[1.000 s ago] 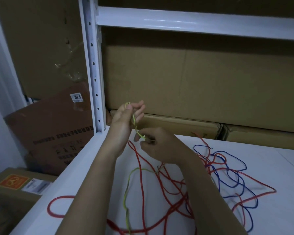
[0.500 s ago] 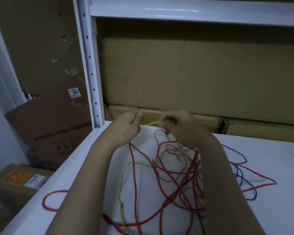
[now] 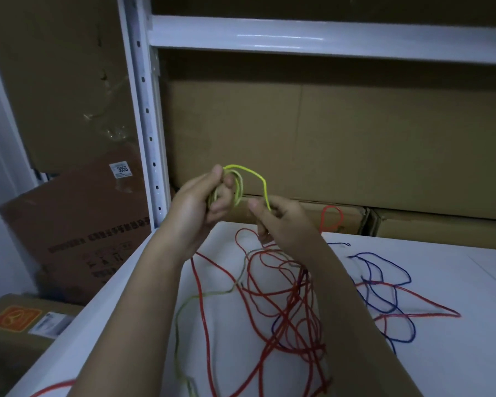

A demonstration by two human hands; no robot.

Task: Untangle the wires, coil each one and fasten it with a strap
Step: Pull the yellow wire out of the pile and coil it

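While my left hand [image 3: 196, 203] is closed around a small coil of the yellow-green wire [image 3: 235, 181], my right hand [image 3: 281, 222], at its 3 o'clock, pinches the same wire's running length. I judge I am mid-coiling this first wire. Next I'd lay another loop, but its tail runs toward 6 o'clock through the red wires [image 3: 287, 305] on the table [image 3: 455, 353]; blue wire [image 3: 384, 285] lies toward 4 o'clock.

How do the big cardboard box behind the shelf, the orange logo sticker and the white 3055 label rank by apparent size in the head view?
1. Big cardboard box
2. Orange logo sticker, though it is nearer the camera
3. White 3055 label
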